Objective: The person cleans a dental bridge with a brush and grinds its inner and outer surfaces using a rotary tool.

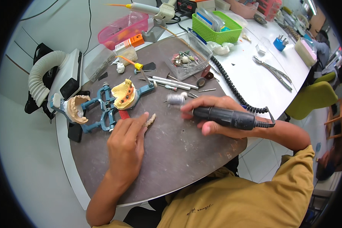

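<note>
My left hand (126, 140) rests low over the mat, its thumb and fingers closed about the near end of a tooth-coloured dental bridge (151, 119). In my right hand (212, 104) lies a black dental handpiece (226, 117), gripped with its front end pointing left and its coiled cord (235, 81) running off the back. A silver ribbed cylinder (175, 99) shows by the right fingertips; I cannot tell whether it joins the handpiece. Beyond my left hand lies a blue articulator (106, 102), opened out, with a yellow dental cast (124, 95) and a beige cast (76, 108) on it.
Behind the hands are metal hand tools (173, 83) and a clear box of burs (188, 62). Pliers (273, 72) lie right. A white suction hose (41, 72) stands left. Pink (125, 28) and green baskets (218, 32) sit at the back. Another person (323, 47) is far right.
</note>
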### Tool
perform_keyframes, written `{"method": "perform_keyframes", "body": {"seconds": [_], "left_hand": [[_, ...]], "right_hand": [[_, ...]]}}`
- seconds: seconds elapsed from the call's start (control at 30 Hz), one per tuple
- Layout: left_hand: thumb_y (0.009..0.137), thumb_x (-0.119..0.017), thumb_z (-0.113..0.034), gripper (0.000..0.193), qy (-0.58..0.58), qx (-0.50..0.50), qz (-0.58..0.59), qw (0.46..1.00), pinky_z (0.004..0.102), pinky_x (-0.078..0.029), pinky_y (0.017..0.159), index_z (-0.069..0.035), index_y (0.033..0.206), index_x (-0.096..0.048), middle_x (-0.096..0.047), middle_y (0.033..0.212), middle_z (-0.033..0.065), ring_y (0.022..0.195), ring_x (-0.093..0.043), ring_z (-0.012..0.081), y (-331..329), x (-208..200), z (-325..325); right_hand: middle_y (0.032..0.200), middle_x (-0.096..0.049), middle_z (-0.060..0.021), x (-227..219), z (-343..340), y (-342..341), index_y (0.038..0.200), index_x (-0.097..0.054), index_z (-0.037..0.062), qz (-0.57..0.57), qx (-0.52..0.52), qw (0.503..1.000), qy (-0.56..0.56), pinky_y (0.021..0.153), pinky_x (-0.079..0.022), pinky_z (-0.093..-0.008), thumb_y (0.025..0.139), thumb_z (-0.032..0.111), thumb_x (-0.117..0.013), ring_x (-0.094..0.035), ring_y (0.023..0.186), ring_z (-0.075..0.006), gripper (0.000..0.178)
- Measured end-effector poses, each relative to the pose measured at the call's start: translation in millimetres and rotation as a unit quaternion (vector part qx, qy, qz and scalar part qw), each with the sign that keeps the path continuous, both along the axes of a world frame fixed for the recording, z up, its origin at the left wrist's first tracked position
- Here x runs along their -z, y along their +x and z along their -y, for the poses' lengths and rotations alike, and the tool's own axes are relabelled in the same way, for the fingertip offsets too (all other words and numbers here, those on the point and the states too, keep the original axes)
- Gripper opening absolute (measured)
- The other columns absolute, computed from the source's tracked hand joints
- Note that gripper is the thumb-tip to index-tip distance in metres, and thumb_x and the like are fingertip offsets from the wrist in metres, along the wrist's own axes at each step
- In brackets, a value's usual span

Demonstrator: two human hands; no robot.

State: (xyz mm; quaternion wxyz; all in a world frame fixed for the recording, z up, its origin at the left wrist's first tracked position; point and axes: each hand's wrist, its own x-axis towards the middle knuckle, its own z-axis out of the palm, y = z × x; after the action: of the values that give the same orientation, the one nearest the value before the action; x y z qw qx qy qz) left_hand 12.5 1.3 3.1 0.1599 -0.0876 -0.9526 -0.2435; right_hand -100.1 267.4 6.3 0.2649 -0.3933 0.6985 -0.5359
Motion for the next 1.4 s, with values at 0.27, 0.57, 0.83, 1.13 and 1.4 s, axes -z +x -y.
{"method": "perform_keyframes", "body": {"seconds": [0.27, 0.57, 0.83, 1.13, 1.4], "left_hand": [[0.095, -0.065, -0.002, 0.044, 0.572, -0.007, 0.166, 0.804, 0.0283, -0.056, 0.089, -0.001, 0.138, -0.053, -0.062, 0.108, 0.0072, 0.098, -0.063, 0.0137, -5, -1, -23], [0.091, -0.065, 0.008, 0.049, 0.585, 0.017, 0.155, 0.796, 0.0284, -0.054, 0.096, 0.005, 0.138, -0.051, -0.062, 0.122, 0.0126, 0.11, -0.063, 0.0161, -9, 12, -16], [0.089, -0.065, 0.011, 0.051, 0.597, 0.026, 0.149, 0.788, 0.0278, -0.054, 0.095, 0.005, 0.137, -0.053, -0.06, 0.12, 0.0123, 0.109, -0.063, 0.0168, -6, 17, -12], [0.091, -0.068, 0.004, 0.048, 0.546, 0.03, 0.195, 0.814, 0.0256, -0.052, 0.089, 0.005, 0.137, -0.054, -0.057, 0.107, 0.0075, 0.098, -0.062, 0.0141, -8, 10, -8], [0.094, -0.069, -0.019, 0.048, 0.554, 0.002, 0.176, 0.814, 0.0217, -0.05, 0.078, 0.005, 0.134, -0.057, -0.06, 0.106, 0.0053, 0.09, -0.061, 0.0091, -4, 14, -12]], "right_hand": [[0.098, -0.071, -0.0137, -6, 26, -6, 0.117, -0.067, 0.0028, -0.242, 0.061, 0.962, -0.112, 0.07, -0.056, -0.0314, 0.086, 0.025, -0.078, -0.069, 0.08, -0.0191, 0.04], [0.085, -0.069, -0.0111, 16, 63, -26, 0.106, -0.068, -0.0012, -0.261, 0.057, 0.934, -0.236, 0.055, -0.051, -0.0302, 0.082, 0.013, -0.08, -0.064, 0.064, -0.0205, 0.031], [0.087, -0.065, -0.011, 3, 59, -28, 0.111, -0.068, -0.0004, -0.275, -0.061, 0.944, -0.169, 0.066, -0.056, -0.0359, 0.086, 0.014, -0.076, -0.067, 0.077, -0.0252, 0.03], [0.084, -0.065, -0.0114, 19, 70, -24, 0.089, -0.061, -0.0009, -0.333, -0.024, 0.908, -0.253, 0.073, -0.06, -0.0357, 0.071, -0.002, -0.078, -0.071, 0.085, -0.0296, 0.025], [0.083, -0.064, -0.0114, 25, 71, -22, 0.087, -0.061, -0.0027, -0.34, -0.012, 0.904, -0.26, 0.073, -0.061, -0.0352, 0.069, 0.0, -0.077, -0.072, 0.083, -0.0294, 0.025]]}}
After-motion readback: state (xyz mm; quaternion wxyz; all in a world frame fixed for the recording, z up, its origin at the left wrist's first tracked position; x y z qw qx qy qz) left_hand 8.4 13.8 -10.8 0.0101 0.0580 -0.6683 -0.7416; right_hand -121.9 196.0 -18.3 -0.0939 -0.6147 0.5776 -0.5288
